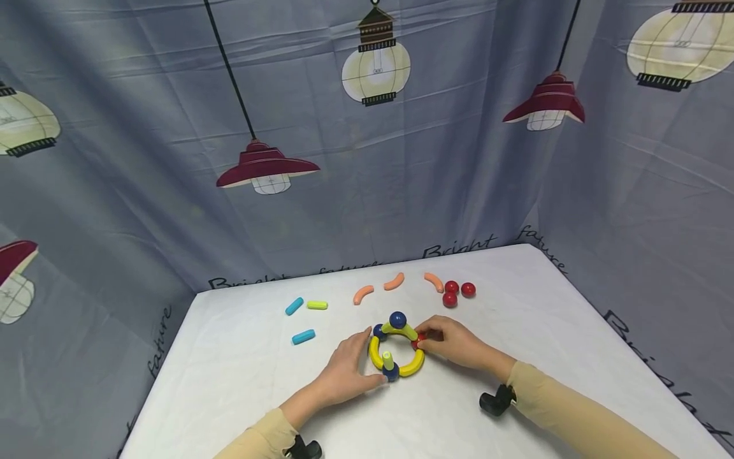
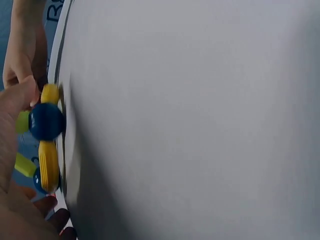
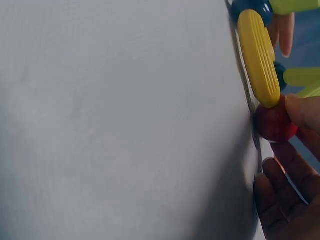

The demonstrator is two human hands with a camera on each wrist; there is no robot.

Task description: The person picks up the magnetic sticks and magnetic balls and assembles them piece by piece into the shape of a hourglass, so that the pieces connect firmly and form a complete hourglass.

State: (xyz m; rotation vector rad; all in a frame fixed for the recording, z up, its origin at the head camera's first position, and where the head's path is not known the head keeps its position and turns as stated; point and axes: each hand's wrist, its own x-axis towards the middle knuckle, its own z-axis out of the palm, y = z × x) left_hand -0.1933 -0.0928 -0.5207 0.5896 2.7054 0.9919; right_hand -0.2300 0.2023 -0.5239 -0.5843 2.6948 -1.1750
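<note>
A ring of curved yellow sticks [image 1: 411,364] and balls lies on the table. A dark blue ball [image 1: 390,371] at its near side carries an upright lime green stick [image 1: 387,359]. Toward the back, lime sticks rise to a raised blue ball [image 1: 397,320]; another blue ball [image 1: 379,331] sits at the left. My left hand [image 1: 346,370] is spread along the ring's left side, thumb by the near ball, forefinger by the left one; firm contact is unclear. My right hand [image 1: 453,342] pinches a red ball [image 3: 276,122] at the ring's right, thumb on top.
Behind the ring lie curved orange sticks [image 1: 394,281] and loose red balls [image 1: 450,299]. Blue sticks [image 1: 303,336] and a short lime stick [image 1: 317,305] lie at the back left. Patterned grey curtains [image 1: 367,191] stand behind the white table [image 1: 241,363].
</note>
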